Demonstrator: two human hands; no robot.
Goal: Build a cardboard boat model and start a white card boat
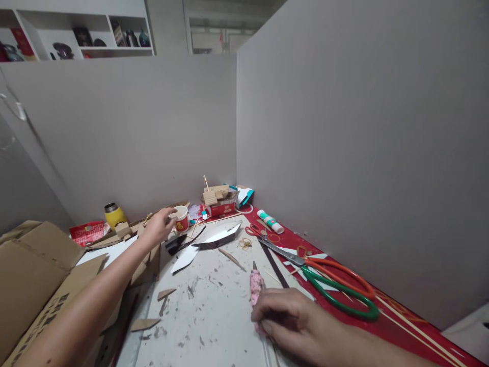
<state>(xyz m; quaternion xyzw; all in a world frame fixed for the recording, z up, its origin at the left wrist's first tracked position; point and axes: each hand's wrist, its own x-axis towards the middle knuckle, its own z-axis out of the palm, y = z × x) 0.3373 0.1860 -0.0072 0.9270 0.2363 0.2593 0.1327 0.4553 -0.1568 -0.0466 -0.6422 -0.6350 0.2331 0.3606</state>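
At the far left of the work surface, my left hand (159,224) reaches to a red and white paper cup (182,219), its bent fingers closed at the near rim. My right hand (290,318), lower right, is wrapped round a pink-covered tool with a dark pointed tip (255,283), the tip facing away from me. Its exact kind is unclear. Large scissors (340,285) with one orange and one green handle lie right of this hand, blades partly over the board. A boat-like folded piece of white and dark card (219,235) rests beyond the tool.
Cardboard scraps (145,324) lie on the stained white board (198,311). A cardboard box (34,280) stands at left, a yellow jar (114,215) behind it. Farther back are a cardboard model (217,193) and a white-green tube (270,221). Grey partitions (344,127) enclose the table.
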